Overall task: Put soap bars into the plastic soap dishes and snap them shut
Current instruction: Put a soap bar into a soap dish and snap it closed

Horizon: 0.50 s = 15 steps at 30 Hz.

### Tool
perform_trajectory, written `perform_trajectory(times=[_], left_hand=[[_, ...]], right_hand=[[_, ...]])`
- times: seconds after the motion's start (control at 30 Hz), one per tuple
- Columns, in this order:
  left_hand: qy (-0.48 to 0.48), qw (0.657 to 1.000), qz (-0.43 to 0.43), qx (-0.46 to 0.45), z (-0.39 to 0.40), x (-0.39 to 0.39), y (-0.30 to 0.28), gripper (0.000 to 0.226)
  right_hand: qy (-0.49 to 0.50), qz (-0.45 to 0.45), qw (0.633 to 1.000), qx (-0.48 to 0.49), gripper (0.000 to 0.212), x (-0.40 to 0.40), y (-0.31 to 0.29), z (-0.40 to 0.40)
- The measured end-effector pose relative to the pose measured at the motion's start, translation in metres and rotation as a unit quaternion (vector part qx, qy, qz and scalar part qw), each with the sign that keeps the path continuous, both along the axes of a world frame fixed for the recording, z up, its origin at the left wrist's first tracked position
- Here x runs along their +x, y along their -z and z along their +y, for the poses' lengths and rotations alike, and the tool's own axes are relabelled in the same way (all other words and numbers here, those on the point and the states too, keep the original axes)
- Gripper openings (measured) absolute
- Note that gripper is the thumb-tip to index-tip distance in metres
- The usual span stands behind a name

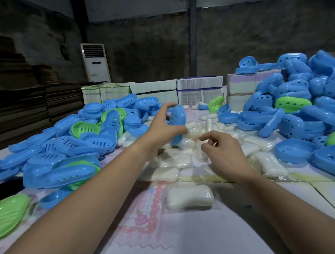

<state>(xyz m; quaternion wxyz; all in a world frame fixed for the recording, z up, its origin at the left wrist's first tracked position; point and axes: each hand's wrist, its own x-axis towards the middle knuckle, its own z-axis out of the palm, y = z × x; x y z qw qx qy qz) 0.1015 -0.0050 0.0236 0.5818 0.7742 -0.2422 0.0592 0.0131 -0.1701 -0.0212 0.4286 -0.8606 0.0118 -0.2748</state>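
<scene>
My left hand (162, 127) holds a closed blue soap dish (177, 118) on edge above the soap heap, index finger curled over its top and thumb against its lower side. My right hand (222, 152) hovers just right of it with fingers loosely curled and nothing in them. Below both hands lie several white wrapped soap bars (177, 160) in a heap. One wrapped soap bar (189, 197) lies apart, closer to me. Slotted blue and green dish halves (95, 136) are piled on the left. Dish halves with round holes (301, 104) are piled on the right.
A green dish half (6, 214) lies at the near left edge. A blue dish half (294, 150) sits at the right beside more soap. Stacks of flat printed cartons (200, 92) line the table's far side. A floral cloth (149, 212) covers the table in front of me.
</scene>
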Motion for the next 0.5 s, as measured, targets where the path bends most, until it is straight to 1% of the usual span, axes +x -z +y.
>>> perform_trajectory(times=[0.07,0.1,0.13,0.23,0.33,0.4,0.43,0.5], left_hand=[[0.027,0.989,0.085,-0.116,0.000,-0.021,0.002,0.064],[0.032,0.981,0.118,-0.152,0.000,-0.029,0.008,0.062],[0.032,0.976,0.136,-0.169,0.000,-0.036,0.014,0.060],[0.050,0.962,0.167,-0.210,0.004,-0.050,0.029,0.053],[0.089,0.950,0.182,-0.238,0.006,-0.054,0.029,0.047],[0.104,0.948,0.192,-0.232,0.004,-0.056,0.029,0.038],[0.112,0.947,0.198,-0.227,0.003,-0.056,0.030,0.036],[0.123,0.946,0.204,-0.221,0.000,-0.056,0.033,0.038]], right_hand=[[0.019,0.002,0.999,-0.026,0.027,0.001,0.002,-0.003],[0.032,0.008,0.998,-0.044,0.030,0.002,0.003,-0.004],[0.046,0.017,0.997,-0.063,0.034,0.003,0.005,-0.006],[0.097,0.045,0.984,-0.140,0.044,0.004,0.007,-0.012],[0.179,0.084,0.956,-0.218,0.052,0.004,0.003,-0.024],[0.181,0.130,0.944,-0.243,0.059,0.004,0.002,-0.029],[0.165,0.151,0.940,-0.259,0.061,0.004,0.003,-0.029],[0.136,0.166,0.927,-0.307,0.061,0.007,0.006,-0.025]])
